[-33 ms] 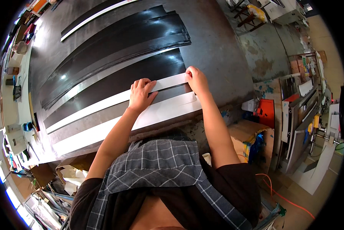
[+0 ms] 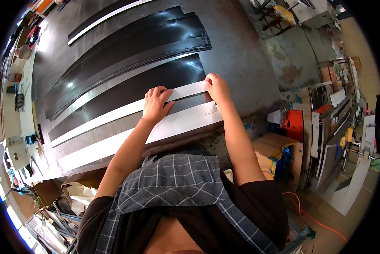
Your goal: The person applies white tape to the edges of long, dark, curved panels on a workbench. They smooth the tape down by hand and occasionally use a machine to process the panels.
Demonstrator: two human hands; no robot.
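A long white strip lies along the near edge of a glossy black sheet on the dark worktable. My left hand rests on the strip near its right part, palm down, with the fingers a little bent and the thumb apart. At the strip's right end, my right hand pinches the tip between thumb and fingers, beside the black sheet's corner. Nearer to me, wider white strips lie along the table's front edge, partly behind my left forearm.
Beyond the black sheet lies a stack of black sheets, and farther off another black sheet with a white strip. A cluttered white bench runs along the left. On the right are a cardboard box, leaning panels and an orange cord.
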